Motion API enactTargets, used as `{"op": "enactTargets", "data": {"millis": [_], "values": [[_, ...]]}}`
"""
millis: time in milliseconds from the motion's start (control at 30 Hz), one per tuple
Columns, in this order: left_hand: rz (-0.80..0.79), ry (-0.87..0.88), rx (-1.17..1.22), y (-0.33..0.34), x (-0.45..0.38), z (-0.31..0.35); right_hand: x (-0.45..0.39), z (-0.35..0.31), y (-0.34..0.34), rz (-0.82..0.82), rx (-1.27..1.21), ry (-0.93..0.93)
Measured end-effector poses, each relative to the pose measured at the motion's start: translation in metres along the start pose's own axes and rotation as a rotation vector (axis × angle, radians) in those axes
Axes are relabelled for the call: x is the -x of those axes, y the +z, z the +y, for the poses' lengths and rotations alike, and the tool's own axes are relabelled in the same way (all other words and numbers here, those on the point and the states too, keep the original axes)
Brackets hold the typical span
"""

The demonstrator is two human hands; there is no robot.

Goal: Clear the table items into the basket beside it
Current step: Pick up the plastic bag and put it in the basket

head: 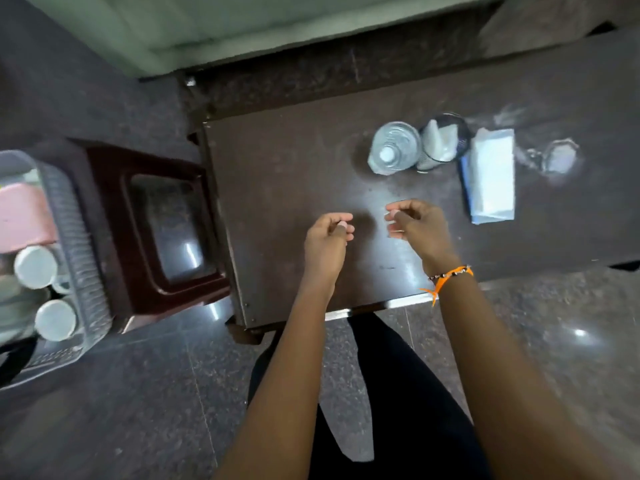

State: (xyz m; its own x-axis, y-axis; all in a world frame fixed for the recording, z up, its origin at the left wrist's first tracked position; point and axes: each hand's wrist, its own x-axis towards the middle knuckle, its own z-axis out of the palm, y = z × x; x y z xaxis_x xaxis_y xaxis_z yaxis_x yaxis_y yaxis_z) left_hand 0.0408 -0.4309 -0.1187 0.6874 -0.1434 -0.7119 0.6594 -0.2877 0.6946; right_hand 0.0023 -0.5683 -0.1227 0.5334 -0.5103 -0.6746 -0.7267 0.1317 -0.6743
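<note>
On the dark brown table (pixel 294 174) stand a clear plastic water bottle (pixel 394 148), a dark cup holding white tissue (pixel 443 140), a blue-and-white tissue pack (pixel 491 176) and a small clear glass (pixel 560 156). My left hand (pixel 327 242) and my right hand (pixel 415 225) hover over the table's near middle, fingers loosely curled, nothing in them. The right wrist wears an orange thread. The clear plastic basket (pixel 83 271) stands at the far left, with two white mugs (pixel 36 266) and a pink item (pixel 24 216) inside.
A dark red plastic stool (pixel 162 226) stands between the basket and the table's left edge. Glossy dark tile floor (pixel 138 410) lies all around. A pale green wall base (pixel 207 29) runs behind the table. My dark-clothed legs are below the near edge.
</note>
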Motion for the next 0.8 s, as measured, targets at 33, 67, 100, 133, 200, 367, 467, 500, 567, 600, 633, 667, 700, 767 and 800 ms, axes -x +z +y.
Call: {"op": "enactTargets", "data": {"millis": [33,67,100,133,200,367,467,500,567,600,633,667,700,767,800], "values": [[-0.031,-0.008,-0.042,0.014,-0.001,0.001,-0.009,0.007,-0.017,0.038,0.012,0.005],[-0.064,-0.015,-0.084,0.027,-0.002,0.001,-0.018,0.014,-0.034,0.082,0.029,0.009],[-0.099,-0.026,-0.116,0.041,-0.003,0.002,-0.028,0.021,-0.051,0.139,0.050,0.013],[-0.129,-0.038,-0.140,0.051,-0.003,0.002,-0.037,0.027,-0.065,0.209,0.082,0.014],[-0.177,-0.056,-0.194,0.069,-0.005,0.002,-0.053,0.037,-0.093,0.381,0.145,0.027],[-0.220,-0.103,-0.262,0.103,-0.010,-0.004,-0.097,0.056,-0.137,0.501,0.289,0.075],[-0.232,-0.132,-0.289,0.112,-0.013,-0.006,-0.116,0.065,-0.147,0.418,0.459,0.212],[-0.235,-0.137,-0.307,0.114,-0.014,-0.007,-0.120,0.067,-0.148,0.384,0.502,0.245],[-0.240,-0.145,-0.346,0.116,-0.015,-0.007,-0.127,0.070,-0.150,0.350,0.549,0.282],[-0.244,-0.151,-0.367,0.116,-0.015,-0.007,-0.129,0.071,-0.149,0.355,0.562,0.291],[-0.249,-0.159,-0.386,0.116,-0.016,-0.007,-0.130,0.072,-0.148,0.372,0.573,0.296],[-0.256,-0.167,-0.400,0.117,-0.016,-0.006,-0.131,0.073,-0.147,0.393,0.579,0.302],[-0.262,-0.178,-0.408,0.116,-0.016,-0.006,-0.132,0.074,-0.145,0.406,0.571,0.312],[-0.268,-0.201,-0.412,0.115,-0.016,-0.006,-0.132,0.077,-0.140,0.374,0.497,0.348],[-0.267,-0.211,-0.413,0.114,-0.017,-0.006,-0.131,0.078,-0.136,0.345,0.451,0.364]]}}
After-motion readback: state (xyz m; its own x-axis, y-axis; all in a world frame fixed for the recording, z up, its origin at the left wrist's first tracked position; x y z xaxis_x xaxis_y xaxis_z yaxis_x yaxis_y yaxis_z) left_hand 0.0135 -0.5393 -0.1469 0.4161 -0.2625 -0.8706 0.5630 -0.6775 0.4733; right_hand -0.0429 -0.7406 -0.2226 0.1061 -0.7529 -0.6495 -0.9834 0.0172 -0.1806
